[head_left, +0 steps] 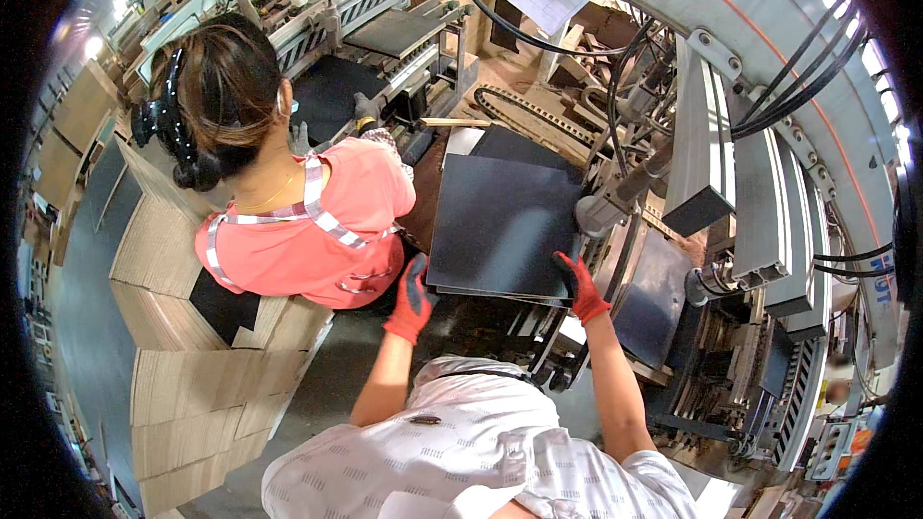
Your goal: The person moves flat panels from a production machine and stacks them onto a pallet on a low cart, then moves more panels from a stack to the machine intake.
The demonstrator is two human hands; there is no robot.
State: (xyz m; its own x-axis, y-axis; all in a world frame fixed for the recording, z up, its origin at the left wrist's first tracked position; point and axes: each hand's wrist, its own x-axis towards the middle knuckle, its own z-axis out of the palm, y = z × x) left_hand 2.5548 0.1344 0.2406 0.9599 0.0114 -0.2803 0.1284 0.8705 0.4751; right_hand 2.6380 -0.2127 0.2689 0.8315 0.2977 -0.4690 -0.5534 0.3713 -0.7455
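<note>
A stack of thin, dark square panels (502, 231) lies in front of me, its lower sheets showing along the near edge. My left hand (411, 303), in a red glove with a dark palm, is beside the near left corner, with fingers stretched upward along the side. At the near right corner is my right hand (583, 290), gloved the same way. Its fingers are extended and the tips touch the panels' edge. Both palms face inward, with the stack between them. What lies beneath the stack is mostly hidden.
To my left a co-worker in a pink top (308, 221) reaches toward another dark panel (336, 96). Stacked brown boards (192, 384) stand behind that person. Machine beams (702, 135) and cables overhang the right side, above a further dark sheet (649, 298).
</note>
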